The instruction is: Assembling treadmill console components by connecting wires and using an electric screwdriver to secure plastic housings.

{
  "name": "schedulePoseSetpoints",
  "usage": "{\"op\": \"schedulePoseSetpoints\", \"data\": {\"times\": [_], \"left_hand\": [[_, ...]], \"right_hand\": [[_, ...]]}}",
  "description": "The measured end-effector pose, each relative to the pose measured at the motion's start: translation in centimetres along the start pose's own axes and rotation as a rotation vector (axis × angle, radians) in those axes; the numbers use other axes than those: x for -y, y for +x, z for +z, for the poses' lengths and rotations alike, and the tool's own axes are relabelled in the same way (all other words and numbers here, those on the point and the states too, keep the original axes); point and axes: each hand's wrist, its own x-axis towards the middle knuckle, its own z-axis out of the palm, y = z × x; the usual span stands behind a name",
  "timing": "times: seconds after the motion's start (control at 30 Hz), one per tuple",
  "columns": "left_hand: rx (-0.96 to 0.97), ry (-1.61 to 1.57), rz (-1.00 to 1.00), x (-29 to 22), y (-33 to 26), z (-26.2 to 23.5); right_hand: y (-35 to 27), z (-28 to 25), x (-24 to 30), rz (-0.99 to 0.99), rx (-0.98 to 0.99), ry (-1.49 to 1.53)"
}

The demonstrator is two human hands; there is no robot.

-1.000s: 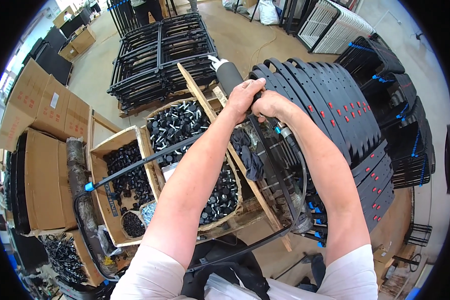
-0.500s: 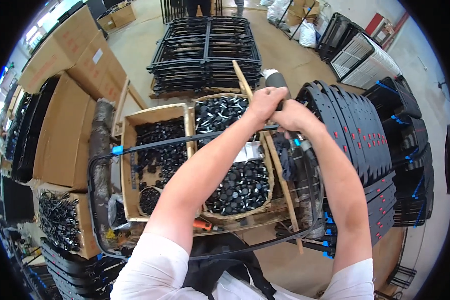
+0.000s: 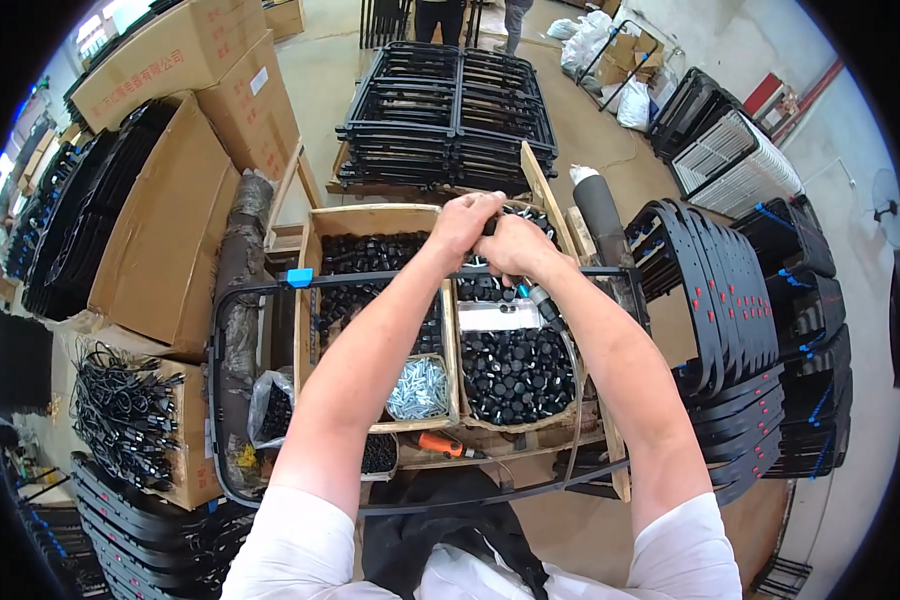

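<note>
A black tubular frame (image 3: 370, 282) with rounded corners lies across the boxes in front of me; a blue clip (image 3: 299, 277) sits on its far rail. Both my hands are together just beyond that rail, right of its middle. My right hand (image 3: 522, 247) is closed around a dark hand tool, mostly hidden by the fingers. The tool's metal hose fitting (image 3: 543, 303) shows below that hand, with a hose running toward me. My left hand (image 3: 467, 224) is closed beside it, and what its fingers hold is hidden.
Under the frame stand boxes of black caps (image 3: 515, 372) and dark small parts, with a tray of silver screws (image 3: 417, 388). An orange-handled tool (image 3: 440, 444) lies near me. Stacked black panels (image 3: 715, 290) stand right, cartons (image 3: 160, 220) left, and a pile of black frames (image 3: 450, 115) ahead.
My hands and the hose-fed tool have moved left, from the frame's right end toward the middle of its far rail. The screw tray, hidden by my left arm before, now shows.
</note>
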Motion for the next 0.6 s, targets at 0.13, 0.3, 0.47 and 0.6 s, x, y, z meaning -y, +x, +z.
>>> {"op": "schedulePoseSetpoints", "data": {"times": [0.13, 0.3, 0.47, 0.6], "left_hand": [[0.023, 0.013, -0.001, 0.2, 0.2, -0.3], [0.062, 0.000, -0.001, 0.3, 0.1, -0.7], [0.015, 0.069, 0.014, 0.6, -0.3, -0.7], [0.011, 0.079, 0.019, 0.8, -0.1, -0.8]], "right_hand": [[1.0, 0.6, -0.3, 0.031, -0.013, -0.023], [1.5, 0.9, -0.4, 0.043, 0.016, -0.075], [1.4, 1.3, -0.3, 0.018, 0.036, -0.064], [2.1, 1.6, -0.9, -0.016, 0.039, -0.015]]}}
